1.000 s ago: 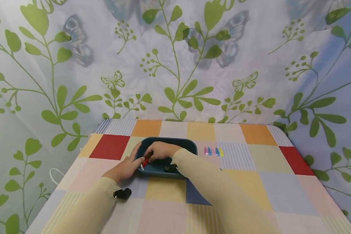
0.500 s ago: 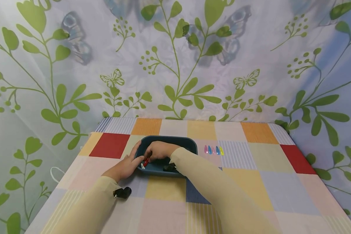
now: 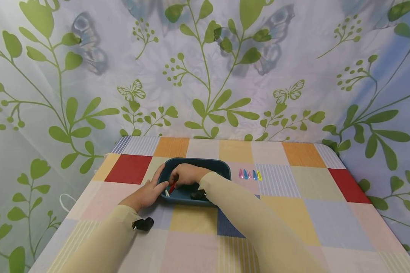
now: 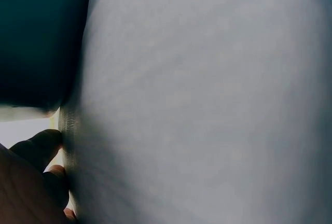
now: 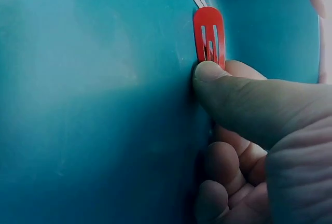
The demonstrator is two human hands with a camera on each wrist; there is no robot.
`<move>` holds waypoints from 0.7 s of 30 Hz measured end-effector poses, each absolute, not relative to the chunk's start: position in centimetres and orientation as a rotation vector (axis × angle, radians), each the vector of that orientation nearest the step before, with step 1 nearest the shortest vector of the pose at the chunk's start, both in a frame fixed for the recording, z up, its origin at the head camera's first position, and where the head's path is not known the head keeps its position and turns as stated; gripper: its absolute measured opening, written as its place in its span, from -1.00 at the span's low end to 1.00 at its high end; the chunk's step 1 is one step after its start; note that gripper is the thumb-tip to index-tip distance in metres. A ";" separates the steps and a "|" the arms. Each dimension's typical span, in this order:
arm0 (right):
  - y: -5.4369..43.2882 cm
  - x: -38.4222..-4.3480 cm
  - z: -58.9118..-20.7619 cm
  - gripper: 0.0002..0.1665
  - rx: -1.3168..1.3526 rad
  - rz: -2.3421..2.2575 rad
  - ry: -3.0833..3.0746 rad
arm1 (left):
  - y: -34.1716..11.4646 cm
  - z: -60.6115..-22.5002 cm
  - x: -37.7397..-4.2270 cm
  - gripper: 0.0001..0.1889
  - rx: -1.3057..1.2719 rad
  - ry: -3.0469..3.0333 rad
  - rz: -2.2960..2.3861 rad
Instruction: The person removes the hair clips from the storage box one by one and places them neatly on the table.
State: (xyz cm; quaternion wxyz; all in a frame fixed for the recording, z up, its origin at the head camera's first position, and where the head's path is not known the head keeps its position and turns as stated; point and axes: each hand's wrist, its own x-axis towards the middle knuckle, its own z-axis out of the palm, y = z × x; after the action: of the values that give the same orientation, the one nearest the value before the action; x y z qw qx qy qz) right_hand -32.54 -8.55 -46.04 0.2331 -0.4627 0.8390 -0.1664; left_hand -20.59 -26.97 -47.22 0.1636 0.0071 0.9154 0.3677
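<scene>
In the head view a dark teal tray (image 3: 191, 203) sits on the table, and my right hand (image 3: 188, 175) reaches down into it. Thumb and forefinger pinch one end of a red snap hair clip (image 5: 210, 32), while the other fingers stay curled beneath. Just beyond that clip, at the tray's left end, lies a white hair clip (image 3: 167, 193), partly cut off in the right wrist view. My left hand (image 3: 147, 193) rests at the tray's left side, its fingers extended along the rim and the thumb reaching over it. The left wrist view shows only part of its fingers.
Right of the tray, several snap hair clips in pink, blue and yellow (image 3: 259, 175) lie in a neat row on the patchwork tablecloth (image 3: 311, 220). A leaf-patterned curtain (image 3: 205, 76) hangs behind the table. A white cord (image 3: 63, 201) loops at the left edge.
The red hair clip has turned slightly and shifted a little right, away from the white one, in my right fingers. My left hand has kept its place on the tray.
</scene>
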 end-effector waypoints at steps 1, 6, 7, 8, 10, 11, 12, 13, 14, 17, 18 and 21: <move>-8.5 -32.6 -46.1 -0.77 -1.262 -0.472 2.299 | -27.0 -47.2 -20.6 -0.20 0.021 2.611 1.049; -8.4 -32.7 -46.2 -0.71 -1.237 -0.528 2.263 | -27.1 -47.2 -20.6 -0.21 0.037 2.618 1.061; -8.3 -32.7 -46.2 -0.69 -1.237 -0.531 2.257 | -27.1 -47.2 -20.5 -0.22 0.042 2.620 1.062; -8.3 -32.7 -46.1 -0.68 -1.242 -0.526 2.255 | -27.1 -47.2 -20.5 -0.22 0.041 2.620 1.063; -8.3 -32.7 -46.0 -0.67 -1.257 -0.509 2.256 | -27.1 -47.1 -20.5 -0.22 0.036 2.618 1.061; -8.3 -32.7 -46.0 -0.67 -1.264 -0.499 2.259 | -27.1 -47.1 -20.5 -0.22 0.034 2.618 1.058; -8.3 -32.7 -46.0 -0.68 -1.266 -0.494 2.265 | -27.0 -47.0 -20.5 -0.22 0.033 2.619 1.054; -8.3 -32.7 -46.0 -0.70 -1.266 -0.489 2.274 | -27.0 -47.0 -20.5 -0.22 0.031 2.618 1.052; -8.4 -32.8 -46.0 -0.72 -1.265 -0.485 2.283 | -27.0 -47.0 -20.5 -0.22 0.026 2.619 1.052; -8.4 -32.8 -46.1 -0.77 -1.255 -0.478 2.306 | -27.0 -47.0 -20.4 -0.22 0.020 2.615 1.056; -8.4 -32.8 -46.1 -0.78 -1.249 -0.479 2.311 | -27.0 -47.0 -20.4 -0.22 0.019 2.614 1.057; -8.4 -32.9 -46.3 -0.81 -1.242 -0.480 2.318 | -26.9 -47.0 -20.4 -0.22 0.021 2.611 1.068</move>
State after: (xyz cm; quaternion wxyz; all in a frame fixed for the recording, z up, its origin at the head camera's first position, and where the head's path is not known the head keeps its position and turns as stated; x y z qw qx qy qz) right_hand -32.88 -8.45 -46.29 0.2322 -0.4519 0.8434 -0.1746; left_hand -20.38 -26.92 -46.97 0.1598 0.0074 0.9136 0.3737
